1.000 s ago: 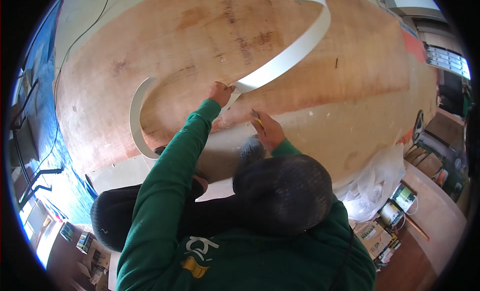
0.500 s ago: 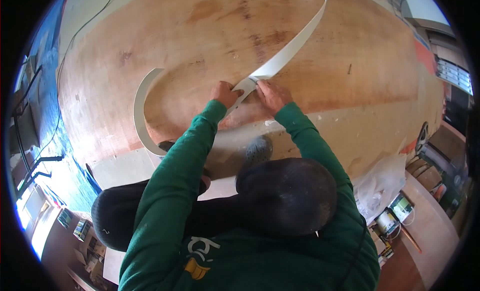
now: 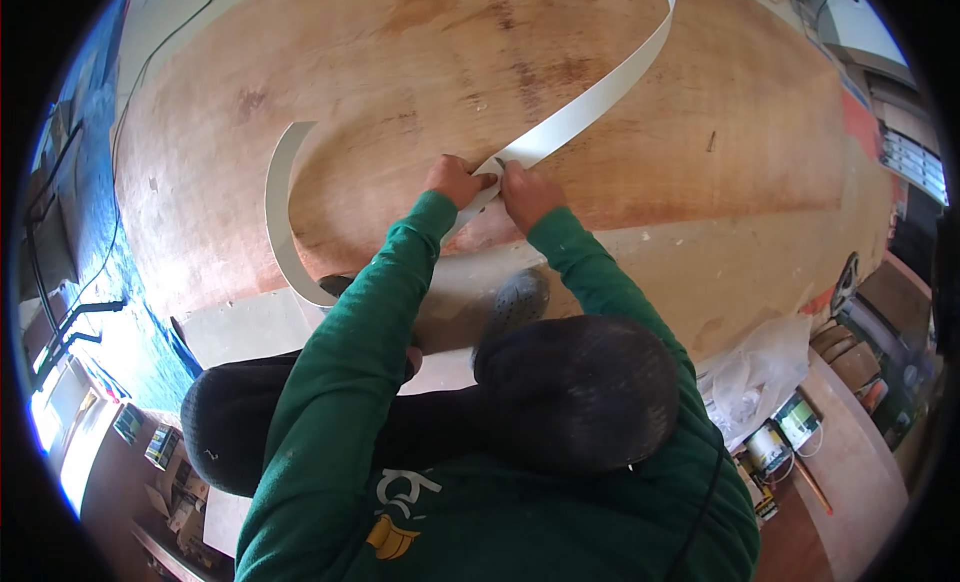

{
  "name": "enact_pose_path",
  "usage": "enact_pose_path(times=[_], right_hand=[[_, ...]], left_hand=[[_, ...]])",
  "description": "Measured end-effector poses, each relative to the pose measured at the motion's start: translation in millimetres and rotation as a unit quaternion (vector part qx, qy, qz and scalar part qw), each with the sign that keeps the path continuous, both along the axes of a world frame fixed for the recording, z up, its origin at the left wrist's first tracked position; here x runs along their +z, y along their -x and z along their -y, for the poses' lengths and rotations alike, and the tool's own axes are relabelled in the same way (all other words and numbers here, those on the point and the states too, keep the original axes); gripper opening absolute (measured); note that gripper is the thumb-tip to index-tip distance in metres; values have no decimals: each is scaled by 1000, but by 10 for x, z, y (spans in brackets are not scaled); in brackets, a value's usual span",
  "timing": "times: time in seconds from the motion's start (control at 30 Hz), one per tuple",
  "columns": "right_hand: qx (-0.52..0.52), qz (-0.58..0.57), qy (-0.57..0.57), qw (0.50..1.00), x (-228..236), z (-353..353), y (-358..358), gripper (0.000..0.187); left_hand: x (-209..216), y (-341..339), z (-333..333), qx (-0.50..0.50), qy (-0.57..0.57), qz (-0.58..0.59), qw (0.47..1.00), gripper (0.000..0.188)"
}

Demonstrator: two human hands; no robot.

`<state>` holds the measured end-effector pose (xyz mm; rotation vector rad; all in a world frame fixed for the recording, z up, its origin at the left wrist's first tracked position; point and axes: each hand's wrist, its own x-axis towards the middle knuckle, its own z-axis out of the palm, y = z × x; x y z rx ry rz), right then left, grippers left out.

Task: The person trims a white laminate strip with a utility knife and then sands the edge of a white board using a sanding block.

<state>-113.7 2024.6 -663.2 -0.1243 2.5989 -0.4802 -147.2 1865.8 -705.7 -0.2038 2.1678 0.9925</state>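
Observation:
A long, bendy white strip (image 3: 580,112) runs from the far edge of the wooden board down to my hands. Its other part curls round at the left as a loose loop (image 3: 281,212). My left hand (image 3: 459,181) is closed on the strip, thumb on top of it. Right beside it, my right hand (image 3: 528,192) is closed in a pinch at the strip's near edge. A small, thin dark piece (image 3: 499,162) pokes out from its fingertips over the strip; its kind is too small to make out.
The brown wooden board (image 3: 380,82) spreads under the strip. Blue sheeting (image 3: 95,222) and a dark cable line the left side. At the lower right are a clear plastic bag (image 3: 755,372) and paint tins (image 3: 768,448). My shoe (image 3: 520,294) and bent knees are close below my hands.
My right hand has turned and shifted slightly left, and more of the dark piece's tip shows. The strip's far part has swung a little to the right. My left hand keeps its grip.

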Motion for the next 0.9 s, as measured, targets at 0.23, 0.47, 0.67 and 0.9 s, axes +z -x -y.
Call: enact_pose_path(times=[0.23,0.47,0.67,0.9], right_hand=[[59,-22,13,998,-3,0,55,11],[80,-31,8,996,52,-4,104,13],[80,26,-38,996,56,108,153,14],[79,-15,4,997,117,53,151,12]], left_hand=[[-104,-60,2,70,-67,37,995,37],[50,-38,-2,17,6,-4,1000,36],[36,-77,-19,54,-20,31,998,33],[146,-109,-101,59,34,-20,997,29]])
